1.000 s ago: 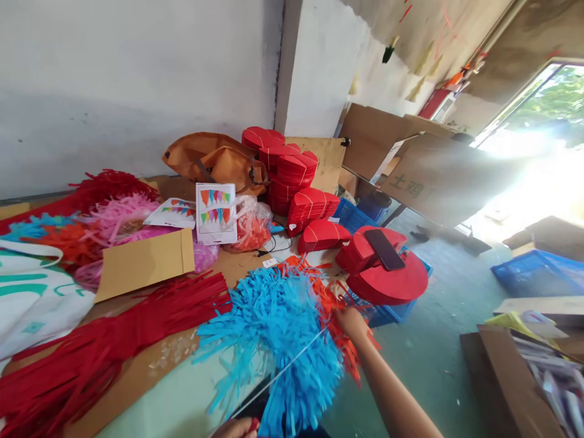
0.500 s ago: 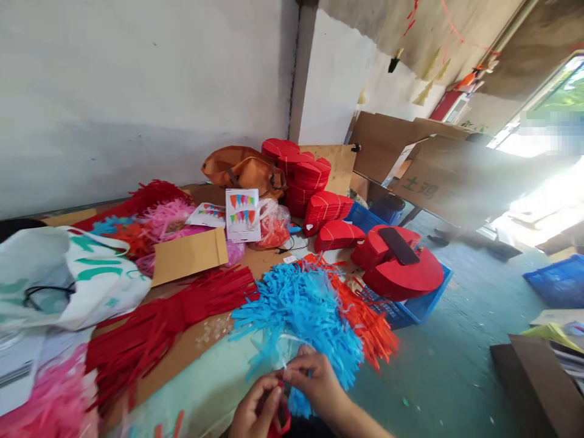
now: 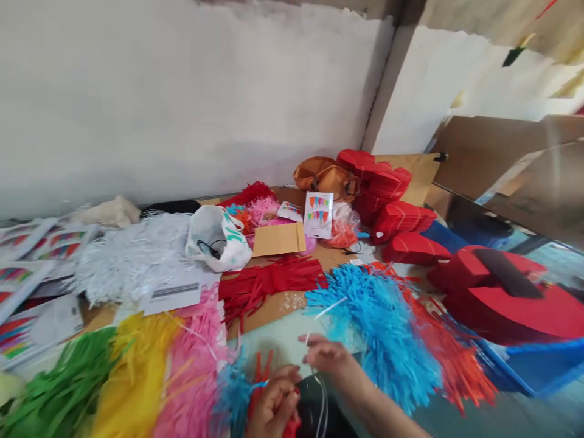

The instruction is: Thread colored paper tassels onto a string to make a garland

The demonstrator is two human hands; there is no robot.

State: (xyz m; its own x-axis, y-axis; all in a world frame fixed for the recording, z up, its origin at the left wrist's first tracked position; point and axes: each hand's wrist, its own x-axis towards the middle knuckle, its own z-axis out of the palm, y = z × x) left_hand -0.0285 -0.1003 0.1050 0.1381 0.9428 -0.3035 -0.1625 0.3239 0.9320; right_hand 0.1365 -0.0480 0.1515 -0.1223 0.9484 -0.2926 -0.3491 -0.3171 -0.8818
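Note:
My left hand (image 3: pixel 276 398) is closed at the bottom centre, pinching a red paper tassel (image 3: pixel 292 423) that my fingers partly cover. Thin white string (image 3: pixel 323 404) runs through the fingers of my right hand (image 3: pixel 333 363), a little to the right and higher; one end sticks up above them and loops hang below. Just left of my left hand lies a small blue tassel bunch (image 3: pixel 233 383), with orange-red strips beside it. A big heap of blue fringed paper (image 3: pixel 378 328) spreads right of my right hand.
Pink (image 3: pixel 196 365), yellow (image 3: pixel 137 377) and green fringe (image 3: pixel 59 383) line the left front. Behind are dark red fringe (image 3: pixel 274 277), a white bag (image 3: pixel 223 243) and a brown envelope (image 3: pixel 279 239). Stacked red pieces (image 3: pixel 511 310) stand over a blue crate (image 3: pixel 542 365) at right.
The view has swung left, bringing white, green and yellow fringe into sight. My hands, together before, have drawn apart, the right one moving away with the white string.

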